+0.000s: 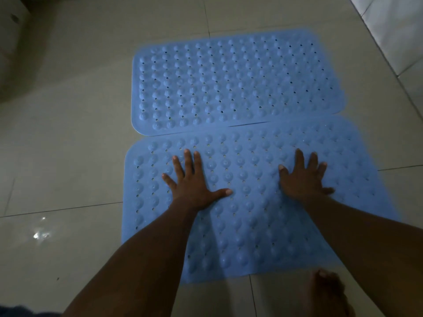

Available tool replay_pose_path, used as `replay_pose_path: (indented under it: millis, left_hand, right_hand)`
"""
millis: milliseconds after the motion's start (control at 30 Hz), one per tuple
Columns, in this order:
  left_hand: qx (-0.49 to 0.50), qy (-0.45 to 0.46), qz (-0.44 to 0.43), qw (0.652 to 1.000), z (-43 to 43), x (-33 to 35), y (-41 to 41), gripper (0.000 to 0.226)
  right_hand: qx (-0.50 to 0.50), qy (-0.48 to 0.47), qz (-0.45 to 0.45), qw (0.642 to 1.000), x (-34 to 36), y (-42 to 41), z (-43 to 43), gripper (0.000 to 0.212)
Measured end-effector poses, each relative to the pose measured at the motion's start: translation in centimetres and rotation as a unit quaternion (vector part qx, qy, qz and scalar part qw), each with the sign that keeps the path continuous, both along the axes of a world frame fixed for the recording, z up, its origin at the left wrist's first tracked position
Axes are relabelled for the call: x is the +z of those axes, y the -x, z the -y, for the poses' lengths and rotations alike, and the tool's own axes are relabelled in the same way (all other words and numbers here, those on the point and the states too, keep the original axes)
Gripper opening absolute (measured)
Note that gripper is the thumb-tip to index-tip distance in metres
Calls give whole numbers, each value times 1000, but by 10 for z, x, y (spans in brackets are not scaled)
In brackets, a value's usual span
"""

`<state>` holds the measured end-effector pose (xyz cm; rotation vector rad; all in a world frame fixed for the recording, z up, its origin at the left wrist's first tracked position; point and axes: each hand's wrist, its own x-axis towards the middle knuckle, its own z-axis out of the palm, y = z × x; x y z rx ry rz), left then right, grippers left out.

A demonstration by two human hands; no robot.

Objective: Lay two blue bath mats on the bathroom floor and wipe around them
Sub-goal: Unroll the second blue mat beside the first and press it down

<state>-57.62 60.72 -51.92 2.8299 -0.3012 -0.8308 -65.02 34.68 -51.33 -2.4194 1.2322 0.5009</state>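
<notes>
Two blue rubber bath mats with bumps and small holes lie flat on the tiled floor, long edges meeting. The far mat (235, 81) sits behind the near mat (247, 225), whose far edge slightly overlaps it. My left hand (194, 181) presses flat on the near mat's left half, fingers spread. On the mat's right half my right hand (304, 177) presses down the same way, fingers splayed. Neither hand holds anything.
Pale glossy floor tiles (68, 156) surround the mats, with a wet glint at the lower left. A bare foot (327, 294) stands at the near mat's front edge. A white tiled wall (398, 30) rises at the upper right; a dark rounded fixture (16, 53) fills the upper left.
</notes>
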Motion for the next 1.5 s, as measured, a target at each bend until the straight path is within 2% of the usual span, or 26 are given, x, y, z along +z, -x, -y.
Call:
replay_pose_path:
  millis: [367, 433, 533, 667, 1000, 1200, 1267, 1333, 1433, 1500]
  left_hand:
    - [-17, -8, -1, 1000, 19, 4, 9, 152]
    - [-10, -8, 1, 1000, 21, 4, 7, 154]
    - [-7, -12, 0, 1000, 21, 7, 4, 156]
    - [-5, -11, -15, 1000, 24, 9, -4, 156]
    - [-4, -9, -12, 1000, 23, 11, -6, 141]
    - [-21, -21, 38, 999, 11, 9, -6, 118]
    - [-39, -28, 53, 997, 3, 8, -6, 109]
    - [-58, -29, 67, 996, -4, 8, -8, 102]
    - [-67, -26, 92, 993, -15, 7, -14, 93]
    - [-32, -22, 107, 994, -25, 5, -20, 91]
  right_hand:
    - [-59, 1, -50, 997, -1, -1, 4, 62]
    - [-44, 20, -41, 998, 0, -1, 4, 63]
    - [33, 59, 14, 998, -5, 1, -3, 62]
    - [45, 33, 20, 998, -11, -4, -9, 70]
    - [56, 5, 2, 998, -7, -15, 3, 75]
    - [46, 5, -1, 999, -7, -19, 2, 76]
    - [44, 30, 17, 998, -7, -20, -4, 74]
    - [68, 81, 77, 991, -10, -20, -14, 68]
    - [156, 123, 177, 964, -16, -29, -39, 60]
    - [215, 110, 206, 948, -19, -42, -61, 62]
